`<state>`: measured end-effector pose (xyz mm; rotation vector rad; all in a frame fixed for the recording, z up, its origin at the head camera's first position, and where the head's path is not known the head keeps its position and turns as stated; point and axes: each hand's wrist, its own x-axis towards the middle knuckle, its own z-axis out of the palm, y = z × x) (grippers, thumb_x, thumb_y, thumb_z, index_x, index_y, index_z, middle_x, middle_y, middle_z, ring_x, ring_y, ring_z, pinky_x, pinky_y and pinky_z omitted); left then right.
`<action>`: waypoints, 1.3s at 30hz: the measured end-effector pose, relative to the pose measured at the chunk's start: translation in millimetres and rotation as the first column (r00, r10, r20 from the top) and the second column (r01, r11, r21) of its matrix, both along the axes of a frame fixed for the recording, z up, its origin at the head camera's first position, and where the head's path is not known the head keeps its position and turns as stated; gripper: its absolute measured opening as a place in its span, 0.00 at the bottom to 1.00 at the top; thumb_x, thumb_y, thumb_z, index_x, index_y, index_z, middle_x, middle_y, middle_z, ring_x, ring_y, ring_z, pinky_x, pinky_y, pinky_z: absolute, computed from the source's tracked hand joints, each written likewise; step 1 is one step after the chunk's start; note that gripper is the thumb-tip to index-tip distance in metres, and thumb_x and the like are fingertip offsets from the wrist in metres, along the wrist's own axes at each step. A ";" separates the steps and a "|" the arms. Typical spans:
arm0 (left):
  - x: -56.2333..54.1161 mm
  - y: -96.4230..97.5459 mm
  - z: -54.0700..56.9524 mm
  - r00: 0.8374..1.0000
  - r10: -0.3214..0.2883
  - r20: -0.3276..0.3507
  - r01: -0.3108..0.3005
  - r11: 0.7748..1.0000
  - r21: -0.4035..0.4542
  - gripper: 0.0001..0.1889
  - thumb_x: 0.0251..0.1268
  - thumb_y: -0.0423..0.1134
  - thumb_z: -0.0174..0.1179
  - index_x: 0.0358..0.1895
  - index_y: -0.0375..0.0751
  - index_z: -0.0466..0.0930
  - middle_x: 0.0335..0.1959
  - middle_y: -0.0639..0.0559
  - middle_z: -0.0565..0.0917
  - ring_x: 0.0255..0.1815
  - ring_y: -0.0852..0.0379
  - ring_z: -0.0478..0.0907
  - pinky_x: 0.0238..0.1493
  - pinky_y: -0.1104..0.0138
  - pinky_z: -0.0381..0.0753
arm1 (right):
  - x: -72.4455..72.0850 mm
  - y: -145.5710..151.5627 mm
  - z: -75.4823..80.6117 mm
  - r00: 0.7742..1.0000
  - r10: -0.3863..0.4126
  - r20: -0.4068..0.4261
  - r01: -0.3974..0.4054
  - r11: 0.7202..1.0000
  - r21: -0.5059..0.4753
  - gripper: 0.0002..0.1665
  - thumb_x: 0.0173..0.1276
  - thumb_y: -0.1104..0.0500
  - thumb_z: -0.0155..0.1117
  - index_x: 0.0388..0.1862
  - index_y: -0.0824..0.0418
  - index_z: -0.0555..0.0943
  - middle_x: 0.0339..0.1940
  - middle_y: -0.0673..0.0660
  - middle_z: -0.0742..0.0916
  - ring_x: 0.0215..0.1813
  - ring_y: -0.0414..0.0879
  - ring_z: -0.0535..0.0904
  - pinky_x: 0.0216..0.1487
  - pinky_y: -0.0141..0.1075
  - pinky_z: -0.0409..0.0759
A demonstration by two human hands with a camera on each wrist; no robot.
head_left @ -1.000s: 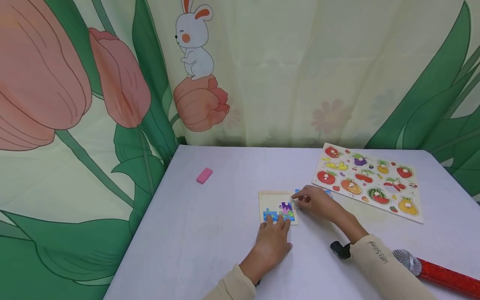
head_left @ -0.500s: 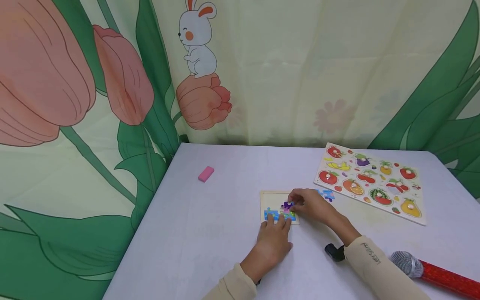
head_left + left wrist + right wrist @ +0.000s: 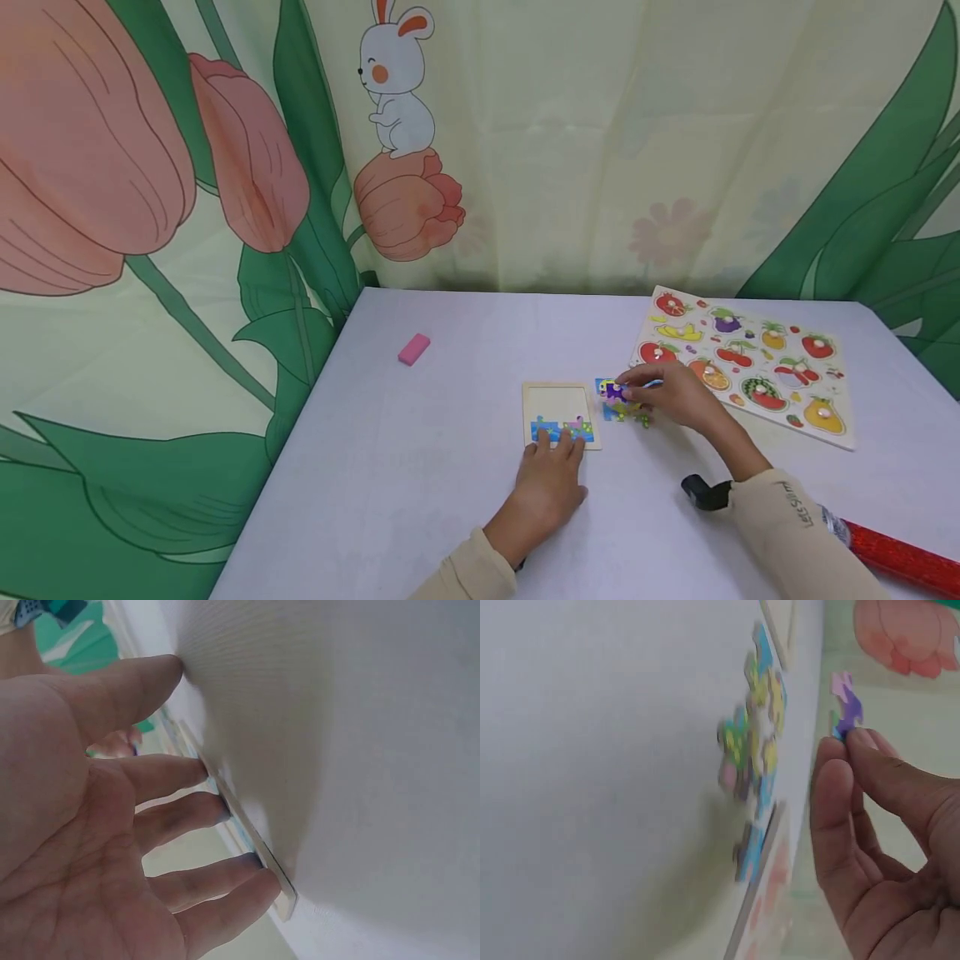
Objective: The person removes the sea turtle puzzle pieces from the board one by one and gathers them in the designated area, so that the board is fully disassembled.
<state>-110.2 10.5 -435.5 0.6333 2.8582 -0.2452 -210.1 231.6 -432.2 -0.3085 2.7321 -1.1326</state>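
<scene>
A small wooden puzzle tray (image 3: 555,396) lies mid-table with blue, green and pink jigsaw pieces (image 3: 551,429) along its near side. The fingertips of my left hand (image 3: 543,487) rest on the tray's near edge, fingers extended and slightly spread; the left wrist view shows them along the thin tray edge (image 3: 259,844). Right of the tray, my right hand (image 3: 678,398) pinches a purple jigsaw piece (image 3: 850,709) between thumb and fingers, raised off the table. Loose jigsaw pieces (image 3: 761,735) lie beneath and beside it, partly hidden by the hand in the head view.
A fruit puzzle board (image 3: 742,367) lies at the back right, just beyond the loose pieces. A pink block (image 3: 414,349) sits at the back left. A red microphone (image 3: 900,550) lies at the front right, partly behind the right sleeve. A printed curtain (image 3: 555,167) hangs behind the table.
My right hand has come to the tray, taken the purple jigsaw piece off its right side and carried it right, over the loose pieces. My left hand has stayed on the tray's near edge.
</scene>
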 end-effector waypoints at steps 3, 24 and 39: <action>0.6 -0.8 -0.3 1.000 0.000 -0.004 0.000 1.000 0.009 0.36 0.69 0.61 0.63 0.77 0.56 0.68 0.75 0.59 0.69 0.73 0.47 0.67 0.65 0.61 0.75 | 0.8 18.0 3.9 0.997 -0.044 0.062 0.043 0.999 0.011 0.14 0.71 0.62 0.70 0.54 0.63 0.88 0.47 0.63 0.89 0.42 0.51 0.84 0.38 0.40 0.84; 4.3 -0.4 -11.5 1.000 0.015 0.000 -0.015 1.000 0.017 0.35 0.74 0.61 0.58 0.79 0.54 0.64 0.77 0.54 0.65 0.77 0.46 0.61 0.71 0.60 0.67 | 5.6 59.3 -6.1 0.966 -0.129 0.225 0.105 0.988 0.115 0.11 0.71 0.67 0.65 0.48 0.71 0.87 0.30 0.54 0.87 0.28 0.47 0.79 0.32 0.38 0.80; 18.0 10.4 -15.1 0.996 0.075 0.043 -0.074 0.997 -0.033 0.47 0.64 0.76 0.52 0.81 0.56 0.58 0.80 0.55 0.59 0.78 0.47 0.59 0.71 0.61 0.67 | 5.2 52.0 -0.3 0.972 -0.118 0.202 0.091 0.986 0.138 0.08 0.70 0.68 0.64 0.43 0.70 0.87 0.33 0.57 0.86 0.32 0.49 0.77 0.35 0.39 0.81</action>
